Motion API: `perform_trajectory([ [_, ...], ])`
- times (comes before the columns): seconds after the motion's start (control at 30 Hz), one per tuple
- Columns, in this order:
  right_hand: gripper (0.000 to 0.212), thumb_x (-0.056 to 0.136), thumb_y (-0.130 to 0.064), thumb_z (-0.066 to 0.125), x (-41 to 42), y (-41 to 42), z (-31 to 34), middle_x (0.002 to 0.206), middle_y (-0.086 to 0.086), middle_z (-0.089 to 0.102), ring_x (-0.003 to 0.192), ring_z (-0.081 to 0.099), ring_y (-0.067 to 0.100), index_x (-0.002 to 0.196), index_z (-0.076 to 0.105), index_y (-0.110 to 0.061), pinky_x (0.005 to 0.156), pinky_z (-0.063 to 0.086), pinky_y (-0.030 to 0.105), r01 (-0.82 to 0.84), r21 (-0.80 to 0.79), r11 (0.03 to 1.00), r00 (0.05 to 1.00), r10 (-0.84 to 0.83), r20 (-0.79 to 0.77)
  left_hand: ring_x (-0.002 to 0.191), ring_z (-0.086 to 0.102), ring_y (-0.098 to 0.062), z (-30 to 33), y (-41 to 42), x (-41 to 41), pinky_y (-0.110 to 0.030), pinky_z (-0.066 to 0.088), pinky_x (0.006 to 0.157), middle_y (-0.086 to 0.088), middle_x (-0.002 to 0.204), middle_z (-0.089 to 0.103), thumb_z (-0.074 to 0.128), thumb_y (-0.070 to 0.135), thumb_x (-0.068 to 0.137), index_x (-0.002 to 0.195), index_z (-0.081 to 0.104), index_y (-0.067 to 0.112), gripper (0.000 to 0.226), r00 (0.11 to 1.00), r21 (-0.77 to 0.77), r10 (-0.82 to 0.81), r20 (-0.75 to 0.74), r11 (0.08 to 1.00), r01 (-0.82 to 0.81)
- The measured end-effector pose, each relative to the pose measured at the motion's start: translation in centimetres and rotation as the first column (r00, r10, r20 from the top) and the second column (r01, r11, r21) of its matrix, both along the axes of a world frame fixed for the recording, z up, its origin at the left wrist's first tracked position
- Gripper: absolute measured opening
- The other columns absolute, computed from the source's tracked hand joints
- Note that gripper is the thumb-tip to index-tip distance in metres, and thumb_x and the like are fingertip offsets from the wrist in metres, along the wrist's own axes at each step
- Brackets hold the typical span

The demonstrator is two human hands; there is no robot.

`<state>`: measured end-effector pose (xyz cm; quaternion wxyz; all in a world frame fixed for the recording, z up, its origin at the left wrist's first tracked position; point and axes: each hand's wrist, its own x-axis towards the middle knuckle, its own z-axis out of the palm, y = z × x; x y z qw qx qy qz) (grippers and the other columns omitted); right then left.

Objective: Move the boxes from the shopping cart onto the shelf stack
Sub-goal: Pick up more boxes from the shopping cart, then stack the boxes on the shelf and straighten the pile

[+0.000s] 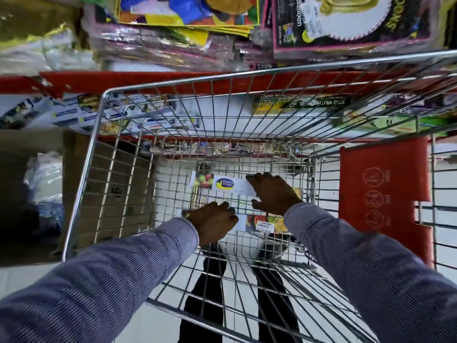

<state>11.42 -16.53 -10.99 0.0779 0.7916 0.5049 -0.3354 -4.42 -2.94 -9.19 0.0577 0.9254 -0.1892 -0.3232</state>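
Note:
Both my arms reach down into the wire shopping cart [103, 134]. On its floor lie two long white boxes with fruit pictures. The far box [222, 184] carries a purple logo, and my right hand [272, 194] rests on its right end, fingers curled over the top edge. The near box [262, 225] shows a price sticker, and my left hand [214, 222] grips its left end. Ahead of the cart, a shelf [74, 112] holds a stack of similar white boxes with blue labels.
A red shelf edge [148, 79] runs across above the cart's front. Packets of balloons [346, 21] and coloured packs lie on the upper shelf. An open cardboard carton [32, 194] stands left of the cart. The red child-seat flap [385, 184] hangs at right.

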Motion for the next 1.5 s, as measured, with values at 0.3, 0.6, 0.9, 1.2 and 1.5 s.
perform_trajectory([
  [0.3, 0.057, 0.088, -0.027, 0.062, 0.0, 1.3, 1.1, 0.127, 0.015, 0.06, 0.113, 0.059, 0.036, 0.138, 0.042, -0.009, 0.088, 0.05, 0.043, 0.046, 0.095, 0.994, 0.998, -0.049, 0.03, 0.103, 0.059, -0.038, 0.7, -1.2, 1.8, -0.042, 0.046, 0.071, -0.02, 0.115, 0.061, 0.06, 0.001, 0.088, 0.115, 0.051, -0.002, 0.029, 0.975, 0.079, 0.185, -0.122, 0.981, -0.177],
  [0.6, 0.05, 0.076, -0.049, 0.067, 4.2, 2.8, 20.3, 0.104, 0.008, 0.071, 0.097, 0.067, 0.03, 0.114, 0.06, -0.017, 0.076, 0.047, 0.032, -0.032, 0.319, 0.947, 0.991, -0.011, 0.131, 0.109, 0.058, -0.034, 14.4, 1.6, 2.9, -0.04, 0.05, 0.078, -0.011, 0.121, 0.061, 0.061, 0.035, 0.083, 0.125, 0.052, 0.012, 0.049, 0.949, -0.022, 0.265, 0.173, 0.964, -0.266],
  [0.9, 0.056, 0.078, -0.056, 0.069, 7.1, 6.3, 47.5, 0.112, 0.004, 0.072, 0.104, 0.066, 0.029, 0.126, 0.062, -0.029, 0.072, 0.045, 0.033, -0.233, 0.477, 0.847, 0.907, 0.012, 0.421, 0.11, 0.064, -0.018, 37.4, 5.3, 5.4, -0.03, 0.058, 0.077, 0.01, 0.128, 0.065, 0.068, 0.06, 0.068, 0.128, 0.054, 0.033, 0.067, 0.695, -0.119, 0.235, 0.68, 0.97, -0.212],
  [1.2, 0.06, 0.079, -0.051, 0.071, 10.6, 8.4, 61.6, 0.12, 0.007, 0.07, 0.11, 0.063, 0.031, 0.13, 0.059, -0.023, 0.083, 0.052, 0.038, -0.247, 0.579, 0.777, 0.836, -0.132, 0.533, 0.113, 0.062, -0.018, 51.1, 7.6, 9.6, -0.031, 0.053, 0.078, 0.014, 0.124, 0.066, 0.053, 0.075, 0.067, 0.127, 0.053, 0.04, 0.07, 0.526, -0.099, 0.236, 0.817, 0.956, -0.274],
  [1.5, 0.062, 0.092, -0.04, 0.062, 16.9, 12.7, 62.2, 0.143, 0.015, 0.051, 0.131, 0.049, 0.032, 0.144, 0.043, -0.014, 0.106, 0.046, 0.041, -0.119, 0.534, 0.837, 0.823, -0.218, 0.525, 0.102, 0.064, -0.02, 55.8, 9.8, 14.3, -0.033, 0.049, 0.083, 0.007, 0.117, 0.07, 0.068, 0.069, 0.066, 0.127, 0.059, 0.033, 0.072, 0.56, -0.095, 0.279, 0.78, 0.937, -0.335],
])
